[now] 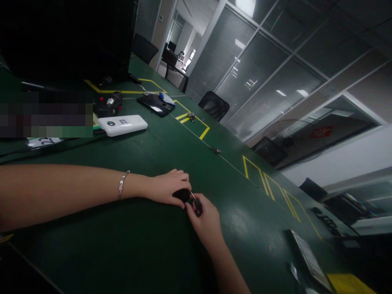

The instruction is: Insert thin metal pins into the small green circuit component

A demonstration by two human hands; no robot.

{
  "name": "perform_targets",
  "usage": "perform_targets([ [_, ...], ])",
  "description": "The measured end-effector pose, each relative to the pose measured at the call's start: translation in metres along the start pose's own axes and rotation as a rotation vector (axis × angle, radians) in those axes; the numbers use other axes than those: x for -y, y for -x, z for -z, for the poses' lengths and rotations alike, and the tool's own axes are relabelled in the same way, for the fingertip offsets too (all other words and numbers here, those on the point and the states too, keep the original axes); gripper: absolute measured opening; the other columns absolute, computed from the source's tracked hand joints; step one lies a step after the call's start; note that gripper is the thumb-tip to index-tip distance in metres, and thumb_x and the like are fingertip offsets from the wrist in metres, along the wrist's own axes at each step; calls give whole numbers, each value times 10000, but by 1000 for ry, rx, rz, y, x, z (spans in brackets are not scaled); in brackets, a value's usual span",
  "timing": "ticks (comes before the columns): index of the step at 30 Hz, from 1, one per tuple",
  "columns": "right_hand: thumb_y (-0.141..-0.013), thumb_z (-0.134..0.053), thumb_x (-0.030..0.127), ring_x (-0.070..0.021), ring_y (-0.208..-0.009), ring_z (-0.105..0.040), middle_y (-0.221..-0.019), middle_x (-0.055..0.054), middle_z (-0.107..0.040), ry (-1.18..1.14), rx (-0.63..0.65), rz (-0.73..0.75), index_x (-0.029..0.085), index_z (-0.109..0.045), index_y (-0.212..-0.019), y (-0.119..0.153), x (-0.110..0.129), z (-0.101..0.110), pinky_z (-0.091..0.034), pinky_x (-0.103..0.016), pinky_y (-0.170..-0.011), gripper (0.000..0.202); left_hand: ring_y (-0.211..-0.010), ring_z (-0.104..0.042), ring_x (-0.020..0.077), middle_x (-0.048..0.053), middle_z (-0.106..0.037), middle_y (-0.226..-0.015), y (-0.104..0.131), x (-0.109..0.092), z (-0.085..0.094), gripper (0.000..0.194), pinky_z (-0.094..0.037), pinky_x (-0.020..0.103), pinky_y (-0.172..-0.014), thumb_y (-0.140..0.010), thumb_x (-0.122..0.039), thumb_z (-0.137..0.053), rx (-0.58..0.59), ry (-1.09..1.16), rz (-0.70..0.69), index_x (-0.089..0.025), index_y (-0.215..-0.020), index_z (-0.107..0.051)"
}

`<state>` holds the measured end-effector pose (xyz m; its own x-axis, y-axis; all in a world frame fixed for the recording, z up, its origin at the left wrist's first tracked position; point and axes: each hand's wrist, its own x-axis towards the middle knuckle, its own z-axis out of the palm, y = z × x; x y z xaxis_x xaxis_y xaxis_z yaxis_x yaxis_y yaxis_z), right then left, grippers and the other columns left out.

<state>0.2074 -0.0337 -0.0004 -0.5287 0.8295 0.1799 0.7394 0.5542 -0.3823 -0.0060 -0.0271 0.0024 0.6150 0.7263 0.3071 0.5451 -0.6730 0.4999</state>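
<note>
1. Head view, danger first: a thin bare shaft on the small dark tool (198, 206) slants toward the left hand (168, 187); one slip, I'd judge, and the tip jabs those fingertips.

2. Another worry: the black part (181, 195), roughly at the centre of our clock, could twist under a sideways push, with only fingers steadying it. The smooth-looking bench (122, 253) might let it skid.

3. Sightlines are poor, too! Dim light and dark-on-dark pieces hide where the shaft meets anything, so a misplaced tip looks possible.

4. Now the left grip, coming in from nine o'clock: fingers bent over the black part, thumb beneath, only a part's thickness between them.

5. And the right hand (206, 218), at four o'clock: that grip is pinched around the tool's handle, fingers nearly closed, right beside the left thumb.

6. Out at half past ten, the white case (124, 124) lies well apart, untouched.
</note>
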Motion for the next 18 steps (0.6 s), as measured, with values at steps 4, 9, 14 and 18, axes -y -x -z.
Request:
perform_targets([
  [4, -843, -562, 265, -165, -657, -607, -789, -29, -653, -139, -100, -9, 187, -625, -986, 1, 0, 2, -453, -239, -561, 174, -907, -584, 217, 52, -630, -992, -2, 4, 0, 391, -437, 325, -783, -781, -230, -718, -41, 215, 53, -201, -1142, -572],
  [9, -850, -571, 282, -147, -575, -578, -717, -12, -620, -213, -291, -15, 164, -610, -1044, 3, 0, 5, -473, -244, -541, 231, -773, -630, 163, -3, -658, -857, -2, 5, -5, 449, -471, 267, -687, -784, -219, -723, -52, 470, 110, -219, -1194, -540],
  [14, -837, -588, 244, -177, -717, -638, -854, -52, -669, -178, -255, 77, 179, -618, -1045, 6, 6, 4, -512, -273, -642, 220, -766, -640, 165, 14, -676, -861, 0, -3, -7, 406, -470, 254, -667, -784, -185, -719, -17, 464, 35, -200, -1158, -562],
  [18, -841, -585, 237, -186, -762, -653, -906, -63, -685, -179, -226, 74, 190, -622, -1040, 5, 10, 3, -526, -284, -675, 208, -747, -645, 169, 19, -685, -842, 0, -5, -7, 405, -466, 249, -642, -780, -175, -719, -17, 427, 39, -196, -1157, -570],
])
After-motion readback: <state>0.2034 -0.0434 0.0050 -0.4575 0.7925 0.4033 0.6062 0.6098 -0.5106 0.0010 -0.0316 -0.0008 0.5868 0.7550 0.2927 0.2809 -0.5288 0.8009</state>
